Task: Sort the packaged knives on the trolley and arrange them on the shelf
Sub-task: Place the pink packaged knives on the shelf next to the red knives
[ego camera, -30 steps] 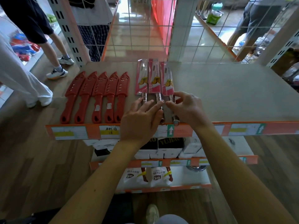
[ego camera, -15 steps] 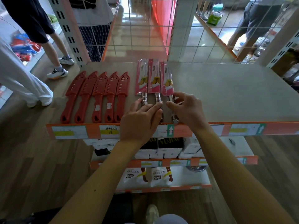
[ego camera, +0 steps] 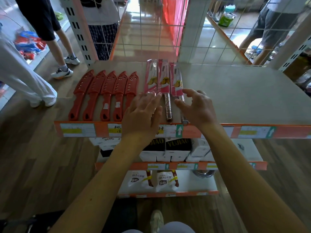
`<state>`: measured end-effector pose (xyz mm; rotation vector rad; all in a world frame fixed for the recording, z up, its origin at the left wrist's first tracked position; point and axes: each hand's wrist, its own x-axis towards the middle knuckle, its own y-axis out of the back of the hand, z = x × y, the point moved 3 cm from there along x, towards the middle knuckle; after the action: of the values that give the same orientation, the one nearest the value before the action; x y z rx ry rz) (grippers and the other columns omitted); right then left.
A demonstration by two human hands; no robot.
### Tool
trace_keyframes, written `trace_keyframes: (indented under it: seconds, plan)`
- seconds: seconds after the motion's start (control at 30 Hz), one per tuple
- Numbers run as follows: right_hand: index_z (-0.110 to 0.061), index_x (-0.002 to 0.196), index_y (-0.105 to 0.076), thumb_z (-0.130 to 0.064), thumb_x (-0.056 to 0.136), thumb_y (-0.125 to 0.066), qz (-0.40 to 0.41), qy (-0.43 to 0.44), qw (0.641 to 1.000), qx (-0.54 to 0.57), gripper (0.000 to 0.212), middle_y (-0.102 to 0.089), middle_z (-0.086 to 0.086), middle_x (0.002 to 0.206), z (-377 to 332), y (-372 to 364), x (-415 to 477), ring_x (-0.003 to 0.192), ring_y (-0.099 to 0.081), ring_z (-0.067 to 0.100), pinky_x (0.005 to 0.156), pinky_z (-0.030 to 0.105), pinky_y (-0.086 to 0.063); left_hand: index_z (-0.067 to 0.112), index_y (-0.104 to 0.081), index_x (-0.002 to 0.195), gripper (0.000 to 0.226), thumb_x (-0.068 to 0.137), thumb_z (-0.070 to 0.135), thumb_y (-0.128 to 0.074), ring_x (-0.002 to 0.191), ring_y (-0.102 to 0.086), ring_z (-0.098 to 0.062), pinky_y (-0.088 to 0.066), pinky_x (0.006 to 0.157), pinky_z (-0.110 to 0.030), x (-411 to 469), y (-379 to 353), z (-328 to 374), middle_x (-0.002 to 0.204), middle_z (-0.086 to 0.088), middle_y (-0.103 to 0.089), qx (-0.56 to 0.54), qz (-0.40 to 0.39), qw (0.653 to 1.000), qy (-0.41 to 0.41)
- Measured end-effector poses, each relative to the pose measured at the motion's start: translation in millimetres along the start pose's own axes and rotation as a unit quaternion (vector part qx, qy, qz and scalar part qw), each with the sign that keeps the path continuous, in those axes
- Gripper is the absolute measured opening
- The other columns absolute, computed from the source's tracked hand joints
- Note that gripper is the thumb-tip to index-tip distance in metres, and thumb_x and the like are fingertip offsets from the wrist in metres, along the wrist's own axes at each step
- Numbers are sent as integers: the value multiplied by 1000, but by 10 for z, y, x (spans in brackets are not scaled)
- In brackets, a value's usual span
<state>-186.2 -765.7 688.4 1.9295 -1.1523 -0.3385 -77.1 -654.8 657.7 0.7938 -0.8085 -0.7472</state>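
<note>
The grey shelf [ego camera: 235, 98] fills mid-frame, its right end cut off. Five red sheathed knives [ego camera: 107, 91] lie centre left, with three pink-packaged knives [ego camera: 164, 76] just beside them. The left hand [ego camera: 143, 115], fingers flat and straight, hides the leftmost pack's handle. The right hand [ego camera: 200, 106] hovers loosely spread, its thumb perhaps touching the rightmost handle it pinched earlier. Both hands have moved up and apart.

On your grey top shelf [ego camera: 235, 98], five red plastic-sheathed knives [ego camera: 106, 96] lie side by side at the left, handles toward the near edge. Just right of them lie three pink-packaged steel-handled knives [ego camera: 164, 78], handles also near. Your left hand [ego camera: 143, 115] lies over the leftmost of these handles, and your right hand [ego camera: 196, 106] is at the rightmost. White and black boxes [ego camera: 176, 148] sit on the shelf below.
</note>
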Motion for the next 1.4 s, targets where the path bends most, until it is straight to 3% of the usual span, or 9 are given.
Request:
trace_keyframes:
  seconds: [0.1, 0.23, 0.3, 0.4, 0.5, 0.97, 1.23, 1.4]
  plan:
    - [-21, 125, -57, -33, 88, -59, -9, 3, 1000, -17, 39, -55, 10, 125, -53, -42, -50, 117, -49, 29, 87, 25, -37, 28, -37, 140, 65, 85, 51, -11, 141, -18, -21, -26, 109, -41, -98, 70, -50, 146, 8, -39, -3, -13, 1000, 9]
    - [-20, 120, -61, -32, 90, -54, 4, -5, 999, -51, 33, -61, 5, 122, -116, -88, -164, 118, -43, 27, 79, 24, -29, 26, -37, 140, 47, 94, 38, -35, 138, -20, -22, -32, 105, -41, -197, 131, -57, 140, 5, -46, -3, -58, 998, 21]
    - [-21, 119, -61, -37, 90, -54, 20, -3, 997, -71, 34, -64, 3, 117, -147, -103, -213, 117, -42, 26, 82, 28, -32, 29, -39, 138, 43, 95, 32, -40, 132, -28, -21, -34, 99, -37, -193, 158, -48, 129, 3, -56, 6, -53, 998, 33]
    - [-22, 121, -56, -47, 87, -54, 9, -10, 990, -141, 43, -65, 1, 113, -212, -143, -261, 117, -42, 27, 92, 36, -34, 36, -43, 134, 39, 95, 42, -37, 117, -37, -22, -30, 92, -36, -131, 191, -36, 105, 3, -66, 55, -47, 995, 69]
    - [-23, 122, -53, -52, 85, -53, -18, -12, 983, -181, 48, -66, 3, 109, -273, -207, -296, 118, -42, 27, 95, 37, -32, 38, -46, 132, 40, 94, 48, -36, 112, -38, -21, -26, 91, -36, -53, 182, 24, 105, 4, -67, 93, -70, 990, 75]
    - [-20, 114, -62, -46, 82, -61, 18, -8, 997, -74, 41, -71, 2, 91, -118, -268, -316, 124, -40, 22, 93, 36, -39, 31, -62, 118, 32, 88, 41, -55, 110, -44, -18, -29, 89, -33, 52, 227, 121, 103, 1, -67, 34, -64, 992, 98]
    - [-21, 119, -59, -45, 85, -59, 14, 0, 999, -47, 42, -71, 1, 98, -131, -305, -312, 137, -31, 17, 107, 39, -32, 30, -62, 118, 32, 89, 40, -55, 107, -51, -21, -43, 86, -35, -7, 332, 136, 106, -5, -65, 44, -67, 991, 111]
    - [-20, 117, -61, -42, 83, -61, 24, 10, 1000, -18, 40, -71, 2, 94, -149, -240, -290, 127, -44, 20, 104, 39, -36, 30, -63, 117, 31, 88, 39, -57, 107, -53, -21, -45, 83, -34, 3, 329, 131, 107, -7, -64, 17, -64, 990, 128]
